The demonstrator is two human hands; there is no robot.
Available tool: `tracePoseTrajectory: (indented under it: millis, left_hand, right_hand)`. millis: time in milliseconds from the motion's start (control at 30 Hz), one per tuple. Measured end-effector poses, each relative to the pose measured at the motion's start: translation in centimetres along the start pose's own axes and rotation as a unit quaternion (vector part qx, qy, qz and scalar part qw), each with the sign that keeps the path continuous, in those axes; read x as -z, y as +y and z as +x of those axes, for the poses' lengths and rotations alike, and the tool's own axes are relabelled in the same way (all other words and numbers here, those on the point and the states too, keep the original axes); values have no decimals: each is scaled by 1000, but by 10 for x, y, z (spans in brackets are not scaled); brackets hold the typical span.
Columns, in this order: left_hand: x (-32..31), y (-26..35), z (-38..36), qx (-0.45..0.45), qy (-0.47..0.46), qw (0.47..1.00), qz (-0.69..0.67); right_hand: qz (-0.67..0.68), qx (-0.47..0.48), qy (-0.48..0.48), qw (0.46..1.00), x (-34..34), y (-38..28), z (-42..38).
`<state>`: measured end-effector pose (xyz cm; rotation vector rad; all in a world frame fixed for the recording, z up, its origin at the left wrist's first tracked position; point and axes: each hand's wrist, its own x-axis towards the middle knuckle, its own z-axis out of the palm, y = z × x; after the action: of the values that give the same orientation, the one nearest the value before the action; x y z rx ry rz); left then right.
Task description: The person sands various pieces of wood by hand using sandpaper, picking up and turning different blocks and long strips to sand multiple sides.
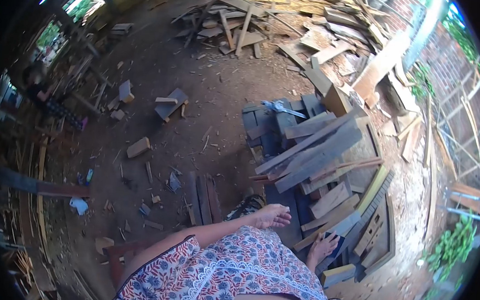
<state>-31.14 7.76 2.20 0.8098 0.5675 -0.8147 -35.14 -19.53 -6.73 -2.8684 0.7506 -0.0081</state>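
Note:
My left hand (273, 215) is held out in front of my lap, fingers stretched and slightly bent, with nothing visible in it. It is over the near-left edge of a pile of wood pieces. My right hand (324, 246) lies on the near side of the pile with its fingers spread, touching a dark blue surface beside a pale board (346, 225). Short wooden blocks (331, 200) lie beyond it, and a long grey plank (319, 160) rests across the pile. A small wood block (338, 275) sits just right of my right wrist.
A light-coloured tool (281, 107) lies on the far end of the pile. Upright dark planks (204, 198) stand left of my left hand. A large heap of scrap wood (247, 29) is at the back. Another person (45, 97) is at far left. Offcuts (138, 147) litter the dirt floor.

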Motion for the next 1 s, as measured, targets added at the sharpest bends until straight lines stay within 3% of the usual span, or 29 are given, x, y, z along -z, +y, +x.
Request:
tracePoseTrajectory:
  millis: [267, 367, 467, 533, 600, 667, 733, 867, 933, 1000]
  left_hand:
    - [19, 8, -10, 62, -14, 996, 70]
    - [20, 16, -14, 59, -21, 995, 72]
    - [24, 27, -22, 44, -20, 997, 65]
    - [33, 27, -26, 40, -21, 997, 61]
    - [43, 31, -23, 46, -24, 997, 51]
    - [40, 41, -32, 46, -32, 996, 70]
    - [37, 53, -35, 46, -41, 994, 94]
    - [19, 70, -33, 61, -118, 974, 183]
    - [5, 71, -26, 69, -144, 960, 232]
    - [-4, 63, -12, 76, -196, 931, 300]
  right_hand:
    - [26, 14, -34, 999, 10, 0, 12]
    - [55, 47, -50, 996, 10, 14, 21]
    - [86, 15, -81, 993, 22, 7, 23]
    - [57, -32, -68, 996, 42, -5, 14]
    - [80, -5, -14, 997, 43, -1, 11]
    - [86, -94, -30, 991, 72, -17, 8]
    - [103, -109, 3, 989, 75, -13, 12]
    - [155, -142, 51, 976, 88, -5, 14]
    - [162, -113, 86, 976, 98, -12, 6]
    - [172, -124, 63, 975, 95, -9, 2]
